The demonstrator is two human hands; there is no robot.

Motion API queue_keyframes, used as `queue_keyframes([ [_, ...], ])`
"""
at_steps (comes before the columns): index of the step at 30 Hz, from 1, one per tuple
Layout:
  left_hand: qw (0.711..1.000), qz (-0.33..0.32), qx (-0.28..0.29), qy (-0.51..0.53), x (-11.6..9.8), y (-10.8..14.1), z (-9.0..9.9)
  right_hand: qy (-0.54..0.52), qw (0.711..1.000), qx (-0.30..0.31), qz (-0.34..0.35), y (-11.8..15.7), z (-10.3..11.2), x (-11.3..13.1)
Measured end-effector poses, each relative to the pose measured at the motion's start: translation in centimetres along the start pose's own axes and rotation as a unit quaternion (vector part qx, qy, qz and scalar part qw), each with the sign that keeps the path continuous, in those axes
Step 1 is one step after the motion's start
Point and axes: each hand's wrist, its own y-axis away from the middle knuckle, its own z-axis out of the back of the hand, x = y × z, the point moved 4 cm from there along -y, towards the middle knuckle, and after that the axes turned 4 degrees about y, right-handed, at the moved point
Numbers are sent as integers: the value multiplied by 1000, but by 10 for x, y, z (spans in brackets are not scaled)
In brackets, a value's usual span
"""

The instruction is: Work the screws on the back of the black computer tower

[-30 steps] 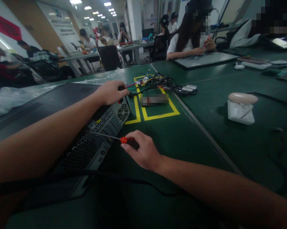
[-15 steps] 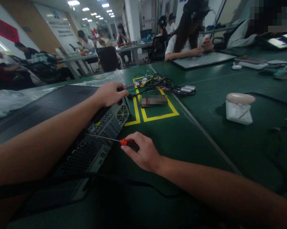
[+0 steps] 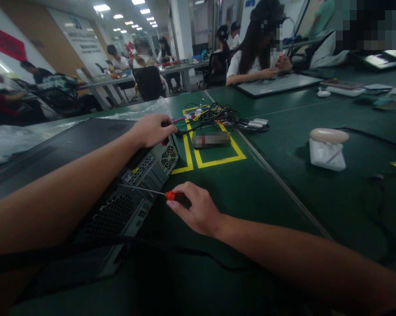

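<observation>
A black desktop computer case [image 3: 99, 131] lies on its side on the left, its grey rear panel [image 3: 152, 173] with vents and ports turned to the right. My left hand [image 3: 153, 129] lies over its upper edge near the round fan grille, fingers bent around the corner. In my right hand [image 3: 198, 208] is a screwdriver [image 3: 170, 195] with a red and black handle. Its long thin shaft points left and its tip reaches the rear panel at the expansion slots. Exactly what the tip touches is too small to make out.
Yellow tape [image 3: 221, 162] marks boxes on the green table [image 3: 270, 145], with tangled cables [image 3: 217, 115] and a blurred block [image 3: 211, 139] there. A white earbud case [image 3: 328, 153] stands right. Clear plastic wrap [image 3: 7, 140] lies behind the computer. Across the table a person [image 3: 247, 66] works over a flat panel.
The view has shifted very slightly. Both hands keep their places, and the screwdriver stays against the rear panel. People in the background have moved a little.
</observation>
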Motion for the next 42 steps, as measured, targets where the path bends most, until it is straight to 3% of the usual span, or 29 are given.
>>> queue_keyframes([
  [20,1000,-13,-26,8,-4,2,1,-14,1000,-13,-18,-2,-1,5],
  [24,1000,-11,-11,4,-4,4,3,-37,998,-23,-33,-2,-2,4],
  [29,994,-38,39,91,3,7,7,-22,999,-24,-18,-3,-1,3],
  [33,998,-37,42,40,6,8,6,-16,1000,-18,-9,-2,1,3],
  [42,998,-46,1,35,7,11,4,5,1000,-9,-14,-1,4,3],
])
